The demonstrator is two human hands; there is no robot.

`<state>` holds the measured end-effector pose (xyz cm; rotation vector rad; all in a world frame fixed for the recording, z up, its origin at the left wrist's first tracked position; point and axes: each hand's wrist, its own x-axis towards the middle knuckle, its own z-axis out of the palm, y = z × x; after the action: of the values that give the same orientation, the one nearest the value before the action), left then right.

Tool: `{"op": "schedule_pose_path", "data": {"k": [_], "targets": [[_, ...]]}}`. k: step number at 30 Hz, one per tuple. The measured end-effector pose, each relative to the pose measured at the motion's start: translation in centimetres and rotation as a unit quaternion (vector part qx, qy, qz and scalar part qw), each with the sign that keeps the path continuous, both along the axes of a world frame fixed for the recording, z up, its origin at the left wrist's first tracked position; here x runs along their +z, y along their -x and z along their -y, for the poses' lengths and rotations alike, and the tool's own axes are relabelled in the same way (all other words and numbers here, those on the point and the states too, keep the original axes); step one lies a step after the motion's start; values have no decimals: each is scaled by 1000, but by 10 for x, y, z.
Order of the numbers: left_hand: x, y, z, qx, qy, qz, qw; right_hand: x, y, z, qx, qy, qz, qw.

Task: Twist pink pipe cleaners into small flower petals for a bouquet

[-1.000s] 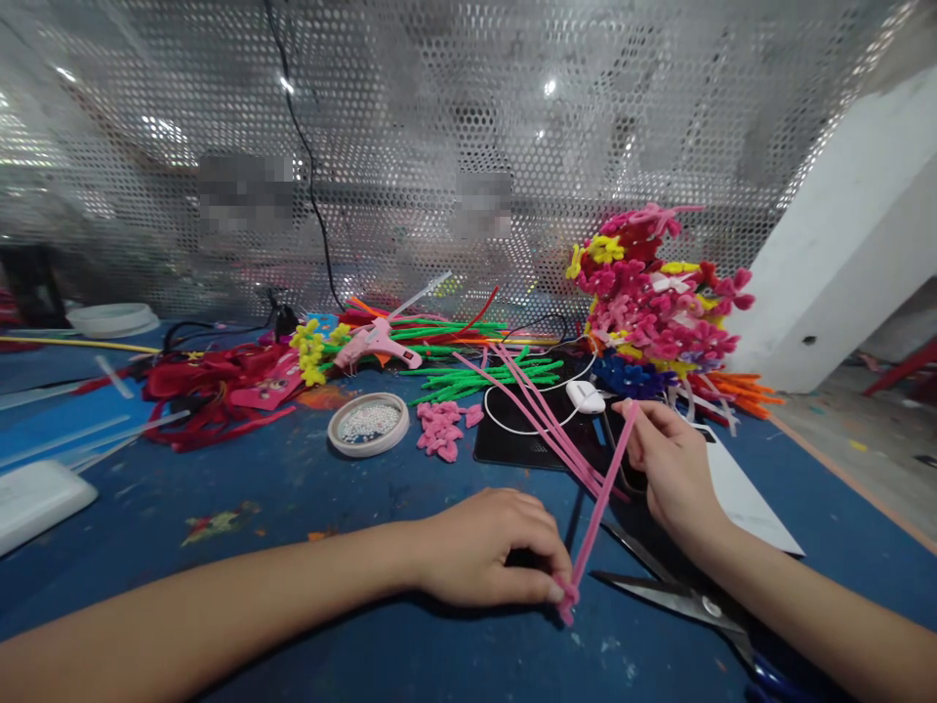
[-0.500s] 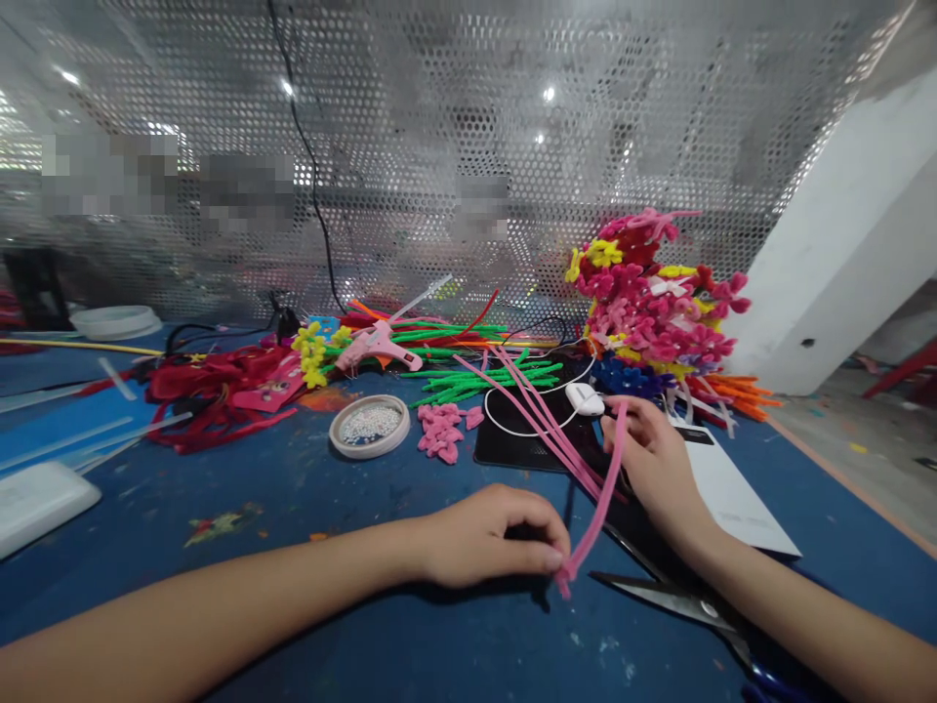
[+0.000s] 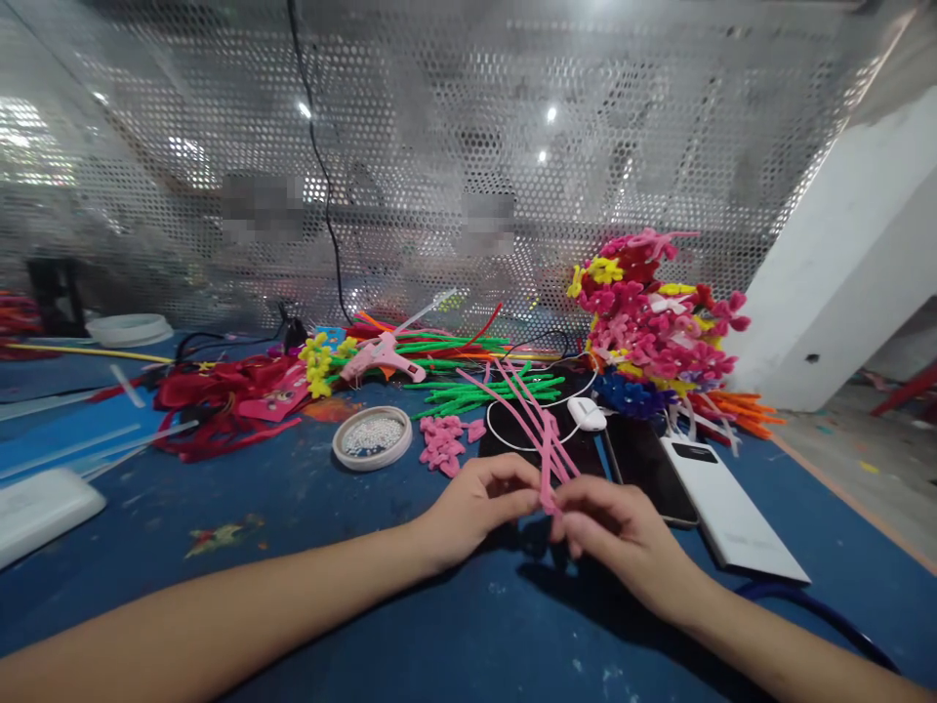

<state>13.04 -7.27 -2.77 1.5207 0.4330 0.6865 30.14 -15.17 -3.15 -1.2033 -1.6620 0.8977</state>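
Observation:
Close together above the blue table, my two hands meet at the lower end of a pink pipe cleaner (image 3: 547, 454). My left hand (image 3: 479, 513) pinches it between thumb and fingers from the left. From the right, the fingertips of my right hand (image 3: 633, 537) close on the same end, where a small bent part shows. The pipe cleaner's long part rises from the fingers. Behind it more pink pipe cleaners (image 3: 512, 400) lie slanting over a black tablet-like slab. A pile of small pink bent pieces (image 3: 441, 444) lies beyond my left hand.
A round dish (image 3: 372, 462) of white beads stands left of the pile, with a pink glue gun (image 3: 385, 359) behind. Green pipe cleaners (image 3: 483, 392), a heap of fuzzy flowers (image 3: 651, 322), a dark phone (image 3: 648, 469) and a white power bank (image 3: 739, 513) lie beyond my hands.
My right hand has come down and left from the pipe cleaner's upper part to its lower end, beside my left hand. The left has moved slightly up and left. The scissors' blades are out of sight.

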Motion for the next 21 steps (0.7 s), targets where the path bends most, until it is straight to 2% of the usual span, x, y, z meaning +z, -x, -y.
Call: {"op": "schedule_pose_path", "data": {"k": [3,9,17,21], "targets": [[2,2,3,-5,-66,-21,998,2,3,2,37,-7,61,997],[5,5,7,-12,-118,-54,992,1,2,0,19,-8,79,997],[7,5,8,-36,-140,-112,983,2,0,1,-63,-96,119,986],[6,5,9,-48,-137,-119,982,1,0,2,-71,-158,169,970]]}}
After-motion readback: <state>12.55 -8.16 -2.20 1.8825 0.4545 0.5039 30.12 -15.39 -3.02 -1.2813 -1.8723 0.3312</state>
